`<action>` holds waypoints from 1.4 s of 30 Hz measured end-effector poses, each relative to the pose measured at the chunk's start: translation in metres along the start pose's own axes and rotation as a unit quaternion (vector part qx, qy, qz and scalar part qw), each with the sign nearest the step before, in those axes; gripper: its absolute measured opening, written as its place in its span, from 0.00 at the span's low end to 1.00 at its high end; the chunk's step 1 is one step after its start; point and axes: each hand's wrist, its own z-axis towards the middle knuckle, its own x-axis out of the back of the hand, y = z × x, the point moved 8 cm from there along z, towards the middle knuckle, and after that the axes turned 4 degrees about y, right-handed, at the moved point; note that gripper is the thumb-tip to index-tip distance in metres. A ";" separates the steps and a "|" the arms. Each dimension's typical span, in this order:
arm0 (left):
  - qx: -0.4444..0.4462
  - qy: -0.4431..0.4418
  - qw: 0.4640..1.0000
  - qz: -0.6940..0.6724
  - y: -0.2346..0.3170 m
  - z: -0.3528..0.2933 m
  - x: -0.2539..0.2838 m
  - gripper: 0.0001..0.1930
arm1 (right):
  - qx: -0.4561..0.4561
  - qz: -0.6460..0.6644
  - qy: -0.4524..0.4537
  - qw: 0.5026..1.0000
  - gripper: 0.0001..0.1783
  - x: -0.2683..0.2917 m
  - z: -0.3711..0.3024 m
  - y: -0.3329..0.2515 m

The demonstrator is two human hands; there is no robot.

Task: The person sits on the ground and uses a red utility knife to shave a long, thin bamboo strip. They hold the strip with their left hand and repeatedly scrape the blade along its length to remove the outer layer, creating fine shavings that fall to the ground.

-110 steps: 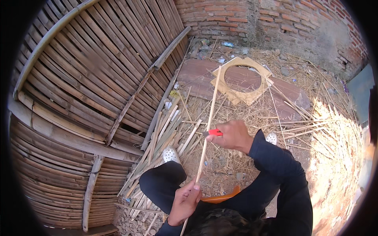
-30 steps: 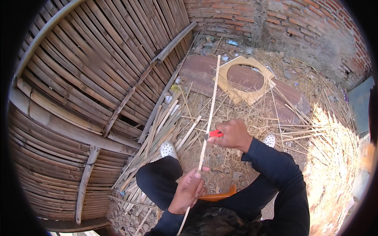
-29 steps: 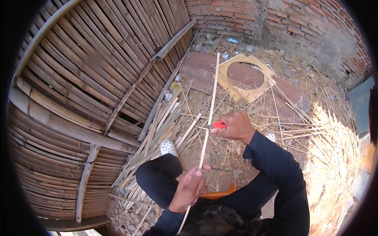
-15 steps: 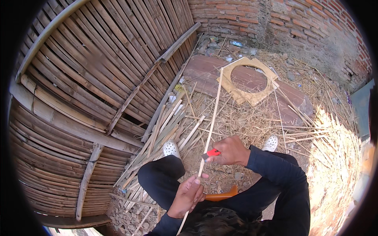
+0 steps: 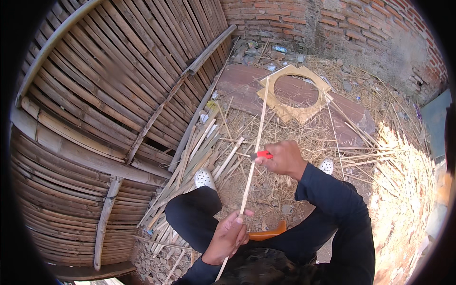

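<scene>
A long, pale bamboo strip [image 5: 252, 175] slants up and away from my lap, its far end near a tan board with a round hole [image 5: 285, 111]. My left hand [image 5: 227, 237] is closed around the strip's near part, thumb pressed along it. Farther up, my right hand [image 5: 284, 158] grips a red-handled utility knife [image 5: 262, 155], its dark front end lying across the strip. Most of the knife's handle is hidden inside the fist.
Cut bamboo strips [image 5: 199, 147] lie heaped by the slatted bamboo wall [image 5: 118, 71] on the left. Shavings [image 5: 304, 133] litter the ground and a reddish-brown board [image 5: 237, 83]. A brick wall [image 5: 280, 19] stands behind. An orange stool [image 5: 266, 233] shows beneath me.
My right hand and the knife have moved up along the bamboo strip, away from my left hand. My left hand keeps its hold in nearly the same place.
</scene>
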 end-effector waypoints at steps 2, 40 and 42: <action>0.017 -0.026 0.999 0.009 0.000 0.000 -0.008 0.16 | -0.089 -0.018 -0.016 0.996 0.40 0.006 0.019 0.052; 0.062 -0.023 0.988 0.140 -0.074 -0.088 0.012 0.15 | -0.497 -0.120 0.169 0.843 0.49 0.098 -0.090 0.390; 0.066 0.094 0.991 0.068 -0.052 -0.075 0.044 0.13 | -0.441 -0.145 0.153 0.873 0.49 0.103 -0.059 0.337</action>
